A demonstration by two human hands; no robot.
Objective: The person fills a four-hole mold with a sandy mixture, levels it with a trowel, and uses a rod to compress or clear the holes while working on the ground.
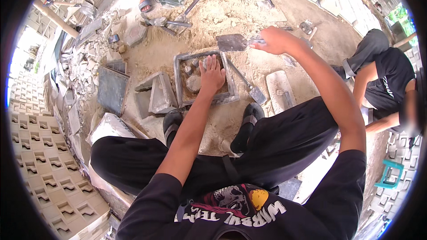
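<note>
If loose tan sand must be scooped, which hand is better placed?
Probably the right hand: it holds the grey metal trowel above tan sand, while the left hand is over the square grey frame.

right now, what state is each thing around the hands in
left hand: fingers extended over the square frame, contact unclear
right hand: closed around the raised trowel's handle
raised trowel: held, blade pointing left
square frame: unevenly filled, round lumps showing
second trowel: lying unheld beside the frame
</note>
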